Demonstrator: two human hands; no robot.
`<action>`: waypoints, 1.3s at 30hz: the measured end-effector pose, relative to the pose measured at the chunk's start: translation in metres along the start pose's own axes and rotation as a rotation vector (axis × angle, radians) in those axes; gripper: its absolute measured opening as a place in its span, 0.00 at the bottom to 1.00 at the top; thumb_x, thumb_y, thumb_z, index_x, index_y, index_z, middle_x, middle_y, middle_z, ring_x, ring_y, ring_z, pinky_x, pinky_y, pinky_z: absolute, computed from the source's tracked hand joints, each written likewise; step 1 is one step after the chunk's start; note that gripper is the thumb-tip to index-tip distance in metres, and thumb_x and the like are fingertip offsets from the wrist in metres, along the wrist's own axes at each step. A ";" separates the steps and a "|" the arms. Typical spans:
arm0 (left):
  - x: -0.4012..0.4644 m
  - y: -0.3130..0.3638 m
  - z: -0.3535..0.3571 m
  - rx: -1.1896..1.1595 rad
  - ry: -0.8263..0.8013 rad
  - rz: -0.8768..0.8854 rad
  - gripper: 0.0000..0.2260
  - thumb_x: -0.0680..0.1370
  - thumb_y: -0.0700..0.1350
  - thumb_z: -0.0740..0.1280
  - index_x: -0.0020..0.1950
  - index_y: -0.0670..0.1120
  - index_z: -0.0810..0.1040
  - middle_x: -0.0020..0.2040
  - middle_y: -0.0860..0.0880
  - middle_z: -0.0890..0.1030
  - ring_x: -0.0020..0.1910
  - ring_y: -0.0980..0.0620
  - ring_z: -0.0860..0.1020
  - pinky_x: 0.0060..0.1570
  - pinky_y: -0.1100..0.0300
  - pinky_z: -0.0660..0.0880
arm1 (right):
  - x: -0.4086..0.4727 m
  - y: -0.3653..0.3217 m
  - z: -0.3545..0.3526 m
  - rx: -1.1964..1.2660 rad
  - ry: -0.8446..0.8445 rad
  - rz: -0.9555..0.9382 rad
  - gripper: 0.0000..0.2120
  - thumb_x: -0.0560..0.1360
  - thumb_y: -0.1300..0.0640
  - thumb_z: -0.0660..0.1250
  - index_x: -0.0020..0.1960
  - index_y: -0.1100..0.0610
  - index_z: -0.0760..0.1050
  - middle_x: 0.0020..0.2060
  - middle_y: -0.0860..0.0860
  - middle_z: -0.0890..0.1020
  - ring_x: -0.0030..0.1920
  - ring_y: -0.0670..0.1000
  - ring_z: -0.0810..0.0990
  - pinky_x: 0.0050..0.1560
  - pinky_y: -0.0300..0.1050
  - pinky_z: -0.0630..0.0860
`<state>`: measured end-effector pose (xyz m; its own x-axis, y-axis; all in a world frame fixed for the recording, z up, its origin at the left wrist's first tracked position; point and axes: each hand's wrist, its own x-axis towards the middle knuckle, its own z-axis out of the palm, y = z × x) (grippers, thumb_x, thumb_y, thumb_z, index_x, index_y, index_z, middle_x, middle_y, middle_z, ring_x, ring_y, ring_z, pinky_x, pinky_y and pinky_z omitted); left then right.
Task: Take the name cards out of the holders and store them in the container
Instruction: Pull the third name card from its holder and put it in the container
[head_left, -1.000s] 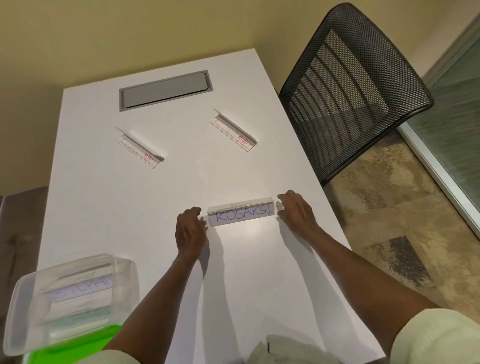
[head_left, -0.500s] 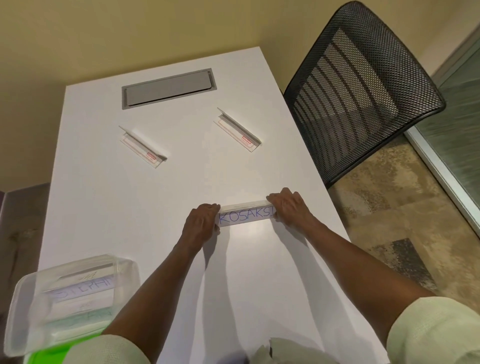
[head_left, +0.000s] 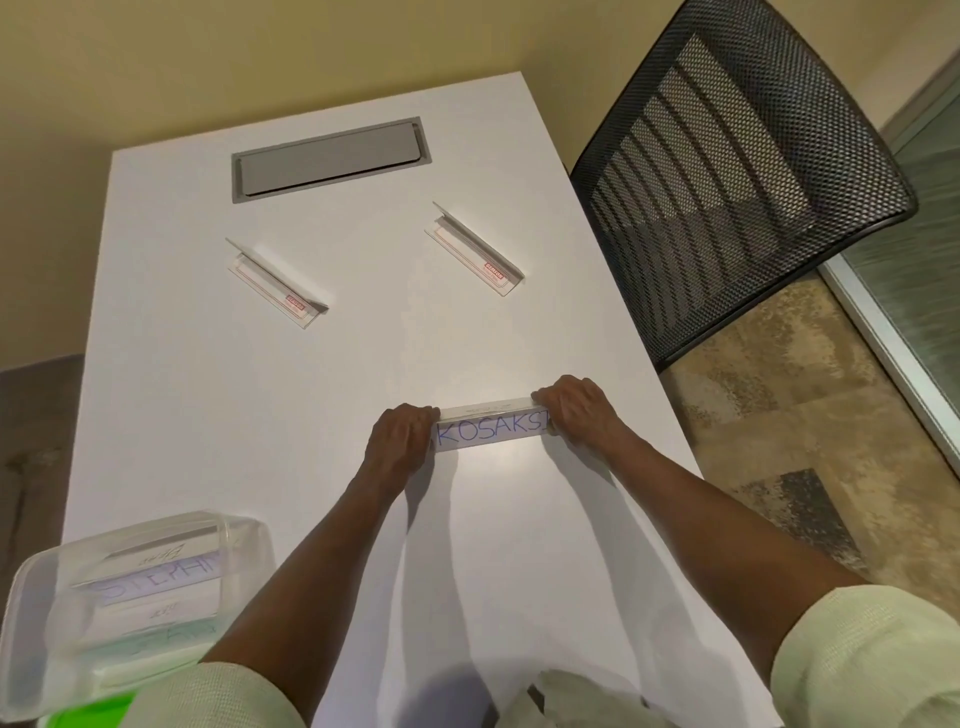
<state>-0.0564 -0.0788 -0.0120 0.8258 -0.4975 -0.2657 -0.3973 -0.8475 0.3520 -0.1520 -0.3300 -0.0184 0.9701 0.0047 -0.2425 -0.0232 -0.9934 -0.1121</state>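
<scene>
A clear holder with a white name card reading KOSAKSI in blue (head_left: 491, 430) stands on the white table (head_left: 260, 415). My left hand (head_left: 397, 441) grips its left end and my right hand (head_left: 579, 413) grips its right end. Two clear holders lie flat farther back, one at the left (head_left: 275, 283) and one at the right (head_left: 475, 254); neither shows a name card. A translucent plastic container (head_left: 124, 597) sits at the near left corner with several name cards inside.
A grey cable hatch (head_left: 330, 158) is set in the table's far end. A black mesh chair (head_left: 727, 171) stands by the right edge. A green lid (head_left: 83, 717) shows under the container. Walls close off the far side.
Both hands moved inward from beside the KOSAKSI holder and closed on its two ends. The holder stays in about the same spot.
</scene>
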 end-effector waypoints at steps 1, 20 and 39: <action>0.001 0.003 -0.004 0.031 -0.056 -0.024 0.08 0.82 0.44 0.57 0.44 0.49 0.73 0.34 0.54 0.72 0.36 0.51 0.72 0.34 0.64 0.65 | 0.002 0.001 0.003 0.007 -0.018 0.000 0.16 0.74 0.64 0.63 0.62 0.62 0.74 0.49 0.61 0.80 0.52 0.61 0.77 0.49 0.51 0.69; -0.013 -0.002 -0.029 0.166 -0.089 0.060 0.22 0.67 0.47 0.54 0.52 0.45 0.83 0.48 0.41 0.83 0.48 0.40 0.79 0.48 0.56 0.74 | -0.003 -0.018 -0.021 -0.117 -0.056 0.050 0.16 0.78 0.57 0.59 0.64 0.52 0.72 0.59 0.50 0.79 0.60 0.54 0.73 0.55 0.46 0.66; -0.081 -0.038 -0.093 0.123 0.093 0.090 0.16 0.73 0.39 0.67 0.60 0.46 0.80 0.56 0.44 0.81 0.56 0.43 0.76 0.51 0.57 0.70 | -0.034 -0.090 -0.085 -0.065 0.120 0.020 0.08 0.70 0.59 0.67 0.49 0.55 0.78 0.45 0.55 0.82 0.49 0.59 0.79 0.40 0.44 0.66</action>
<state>-0.0711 0.0111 0.0800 0.8160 -0.5578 -0.1517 -0.5125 -0.8195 0.2566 -0.1624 -0.2500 0.0818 0.9917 -0.0249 -0.1264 -0.0308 -0.9985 -0.0446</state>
